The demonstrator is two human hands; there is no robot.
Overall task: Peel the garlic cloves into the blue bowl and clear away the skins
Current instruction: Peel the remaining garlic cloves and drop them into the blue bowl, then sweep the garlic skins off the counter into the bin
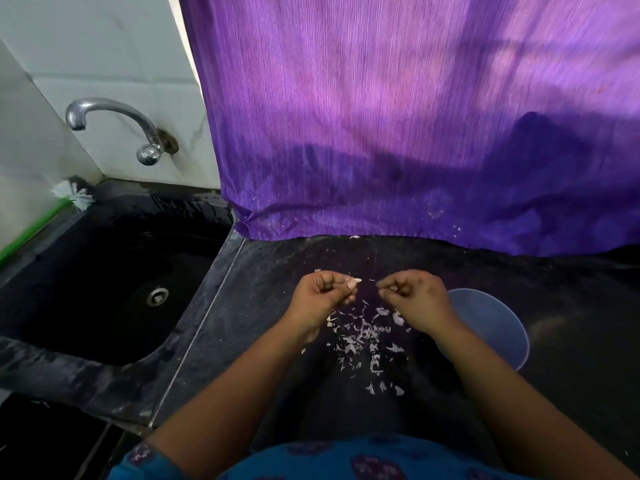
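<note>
Head view: our left hand [323, 297] pinches a garlic clove [354, 281], its long axis pointing right toward our right hand [412, 295], whose curled fingers pinch a scrap of skin. The blue bowl [491, 327] sits just right of that hand; skins [367, 336] litter the counter [263, 327] between.

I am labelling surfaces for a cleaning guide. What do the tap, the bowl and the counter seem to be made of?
Tap: polished, chrome-like metal, with bright reflections.
Blue bowl: probably plastic, pale and matte, slightly translucent; the right forearm partly covers it.
Counter: dark stone, perhaps granite, smooth with a dull sheen; the exact stone is unclear.
</note>
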